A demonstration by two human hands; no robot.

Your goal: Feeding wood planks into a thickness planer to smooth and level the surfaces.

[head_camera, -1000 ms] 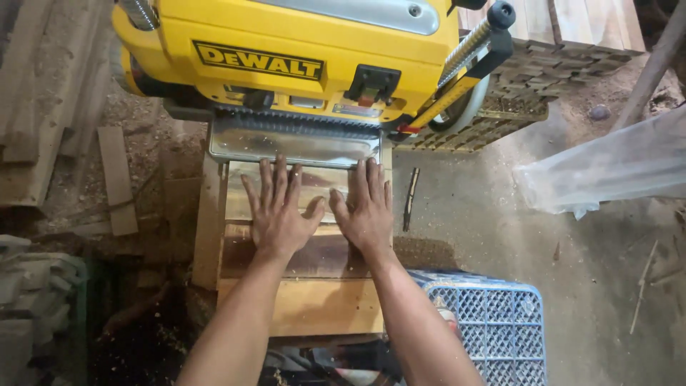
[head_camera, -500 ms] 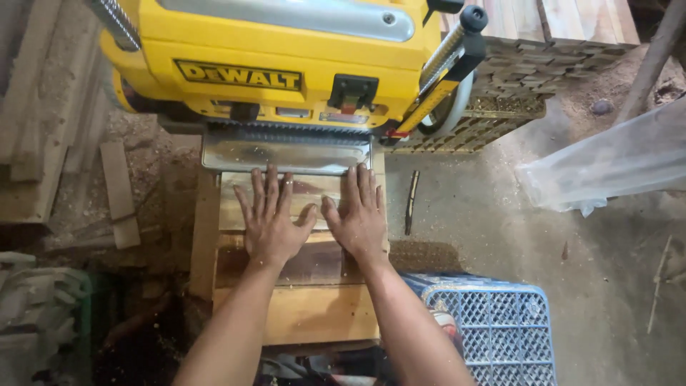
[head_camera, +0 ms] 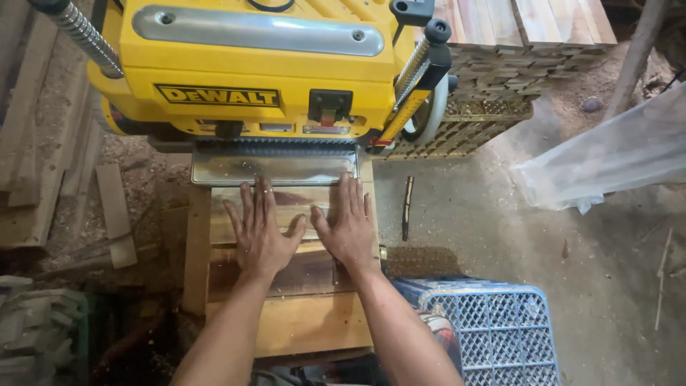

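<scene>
A yellow thickness planer [head_camera: 264,78] stands at the top of the view, its shiny metal infeed table [head_camera: 275,166] facing me. Flat wooden boards [head_camera: 304,275] lie side by side on a wooden stand below that table. My left hand [head_camera: 259,232] presses palm down on the boards, fingers spread and pointing at the machine. Beside it, my right hand [head_camera: 350,225] lies flat on the boards the same way, fingertips near the edge of the metal table. Neither hand grips anything.
A blue plastic crate [head_camera: 493,332] sits at the lower right. Stacked wood pieces [head_camera: 522,43] fill the upper right, with a clear plastic bag [head_camera: 607,161] on the concrete floor. Loose planks [head_camera: 114,214] and sawdust lie at the left.
Both hands have slid forward with the boards toward the planer's infeed table. The view has shifted slightly, so the machine sits lower and closer.
</scene>
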